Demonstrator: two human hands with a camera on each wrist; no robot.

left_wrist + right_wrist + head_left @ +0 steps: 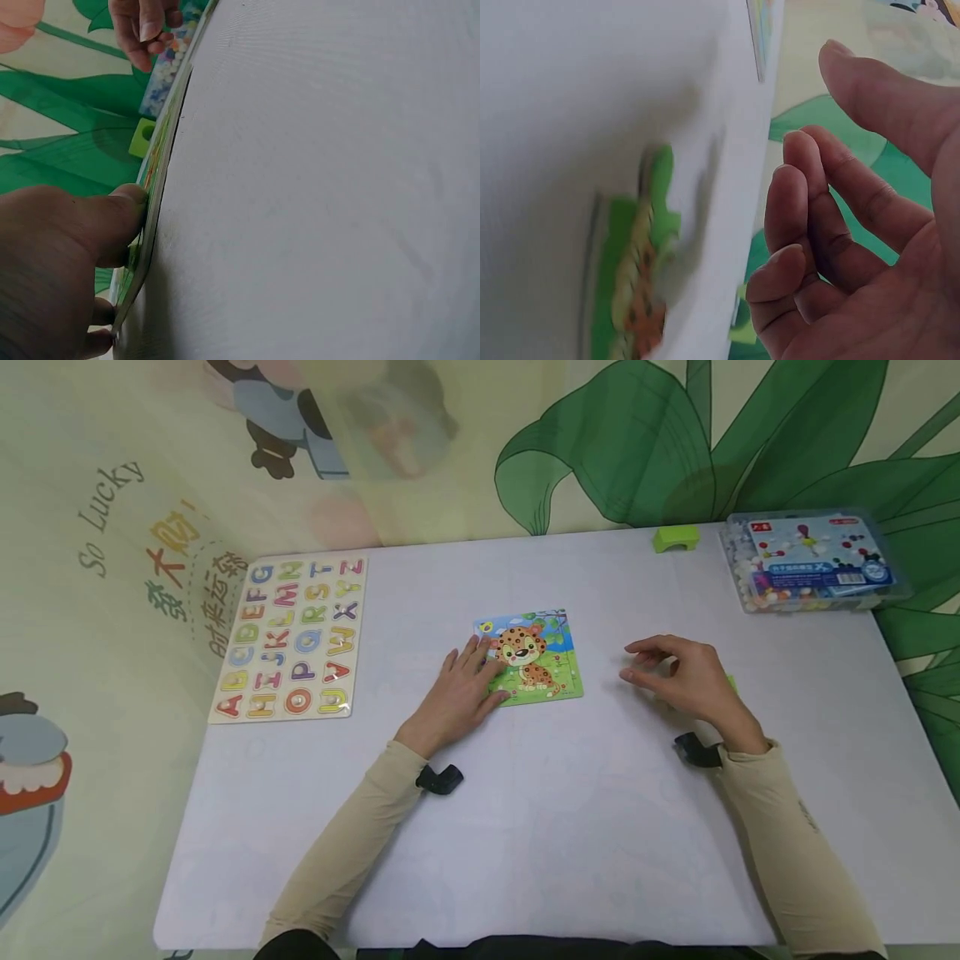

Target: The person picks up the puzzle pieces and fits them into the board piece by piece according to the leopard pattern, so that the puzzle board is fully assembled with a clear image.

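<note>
A square jigsaw puzzle (534,664) with a spotted leopard cub on green grass lies flat at the middle of the table. My left hand (468,681) rests on its left side with fingers spread, the thumb along the lower edge. In the left wrist view the thumb (124,214) lies against the board's rim. To the right of the puzzle, my right hand (686,681) hovers above the table, fingers loosely bent, holding nothing. Beneath it, the right wrist view has blurred green and orange-spotted puzzle pieces (641,262); how many, I cannot tell.
An alphabet board (288,639) with colourful letters lies at the table's left side. At the back edge sits a green arch block (676,538). A clear plastic box (817,560) of small colourful parts stands at the back right, near the patterned wall.
</note>
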